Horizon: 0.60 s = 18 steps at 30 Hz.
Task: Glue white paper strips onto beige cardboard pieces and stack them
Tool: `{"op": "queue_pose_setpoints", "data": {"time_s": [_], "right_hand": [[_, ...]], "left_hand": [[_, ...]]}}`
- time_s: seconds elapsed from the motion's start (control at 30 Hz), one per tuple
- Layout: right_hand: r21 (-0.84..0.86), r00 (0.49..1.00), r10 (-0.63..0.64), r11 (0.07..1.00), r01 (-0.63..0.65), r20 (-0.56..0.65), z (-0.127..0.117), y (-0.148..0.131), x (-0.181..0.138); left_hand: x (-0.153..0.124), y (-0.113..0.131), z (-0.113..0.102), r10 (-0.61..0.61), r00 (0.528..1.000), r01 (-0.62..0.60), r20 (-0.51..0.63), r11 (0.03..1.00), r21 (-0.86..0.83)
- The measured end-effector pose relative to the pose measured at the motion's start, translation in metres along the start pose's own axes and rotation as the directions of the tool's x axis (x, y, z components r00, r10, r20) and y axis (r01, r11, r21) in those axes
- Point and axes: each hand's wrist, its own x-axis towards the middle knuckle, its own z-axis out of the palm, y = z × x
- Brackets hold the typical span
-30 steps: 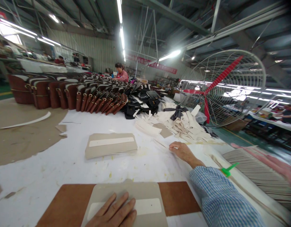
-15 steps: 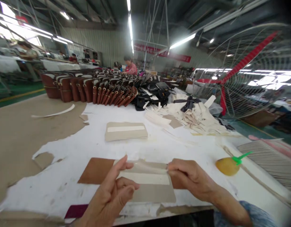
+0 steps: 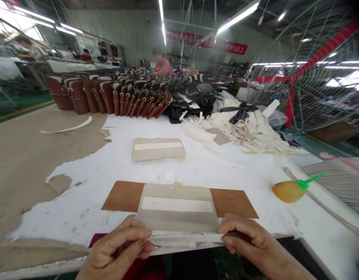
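Note:
A grey card panel (image 3: 177, 210) with a white strip (image 3: 176, 204) across it lies on a brown board (image 3: 121, 196) at the near edge of the white table (image 3: 109, 171). My left hand (image 3: 118, 249) and my right hand (image 3: 249, 243) each pinch one end of a thin pale strip (image 3: 185, 238) stretched between them along the panel's near edge. Both hands are closed on it.
A stack of similar grey panels (image 3: 158, 149) lies further back. Rows of brown bags (image 3: 109, 97), black bags (image 3: 194, 97) and a heap of cream pieces (image 3: 243, 128) fill the far table. A yellow glue bottle (image 3: 289, 190) lies at right. A big fan (image 3: 308, 77) stands right; a person (image 3: 161, 62) works behind.
The pale strip, held up above the panel half a second ago, is now stretched low at the panel's near edge. Before that my left hand lay flat on the panel and my right reached out.

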Motion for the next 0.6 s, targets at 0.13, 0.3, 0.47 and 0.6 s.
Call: {"op": "queue_pose_setpoints", "data": {"time_s": [0.13,0.3,0.47,0.6], "right_hand": [[0.175,0.996,0.077,0.982,-0.068,-0.047,-0.003,0.013,0.002],[0.208,0.933,0.289,0.947,-0.245,-0.215,-0.009,0.029,0.026],[0.22,0.948,0.239,0.956,-0.192,-0.209,-0.015,0.029,0.052],[0.259,0.908,0.332,0.928,-0.266,-0.256,-0.01,0.027,0.065]], "left_hand": [[0.009,0.003,-0.002,0.013,0.999,-0.014,0.031,0.999,0.044],[0.033,0.023,-0.003,0.034,0.999,-0.034,0.0,0.991,0.133],[0.06,0.031,-0.007,0.018,0.996,0.017,-0.09,0.929,0.371],[0.081,0.021,-0.011,-0.02,0.984,0.108,-0.179,0.858,0.501]]}}
